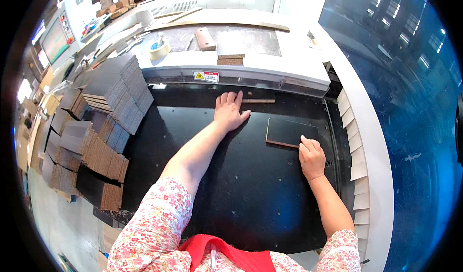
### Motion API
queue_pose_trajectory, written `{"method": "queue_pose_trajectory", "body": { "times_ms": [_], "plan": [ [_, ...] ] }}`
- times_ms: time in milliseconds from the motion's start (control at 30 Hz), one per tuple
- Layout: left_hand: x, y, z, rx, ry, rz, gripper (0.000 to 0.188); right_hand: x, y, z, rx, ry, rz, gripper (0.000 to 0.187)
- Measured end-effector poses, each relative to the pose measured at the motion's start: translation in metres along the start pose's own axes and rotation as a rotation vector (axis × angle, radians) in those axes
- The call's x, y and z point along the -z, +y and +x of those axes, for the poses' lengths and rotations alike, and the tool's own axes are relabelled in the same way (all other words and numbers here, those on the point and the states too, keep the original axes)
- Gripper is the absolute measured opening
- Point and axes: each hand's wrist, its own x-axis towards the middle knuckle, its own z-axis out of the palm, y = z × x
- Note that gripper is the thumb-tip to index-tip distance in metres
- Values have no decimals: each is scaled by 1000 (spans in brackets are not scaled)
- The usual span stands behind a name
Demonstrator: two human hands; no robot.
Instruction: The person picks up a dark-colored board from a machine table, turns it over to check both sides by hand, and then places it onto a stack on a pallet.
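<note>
Surface: black, smooth, flat worktable (241, 190), dotted with small pale spots;
Left hand (231, 113): fingers loosely spread, palm down at the worktable's far part, beside a narrow brown strip (260, 101);
Right hand (312, 158): narrowed, gripping the near edge of a thin dark rectangular board (289, 130) on the worktable's right part;
Worktable's left: stacked grey-faced brown boards (115, 91);
Worktable's far side: long white machine beam (279, 72);
Worktable's right: white rectangular flaps (357, 161), then a glossy blue panel (419, 127)

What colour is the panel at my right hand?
The panel is black, with brown edging, head view.
</note>
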Motion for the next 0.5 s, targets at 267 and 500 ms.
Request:
{"method": "queue_pose_trajectory", "body": {
  "times_ms": [267,500],
  "plan": [
    [23,-14,-102,-44,295,-27,40,-10,3,-4,-21,48,-44,10],
    [58,-23,-172,-60,265,-115,30,-16,2,-7,60,-10,-173,14]
  ]
}}
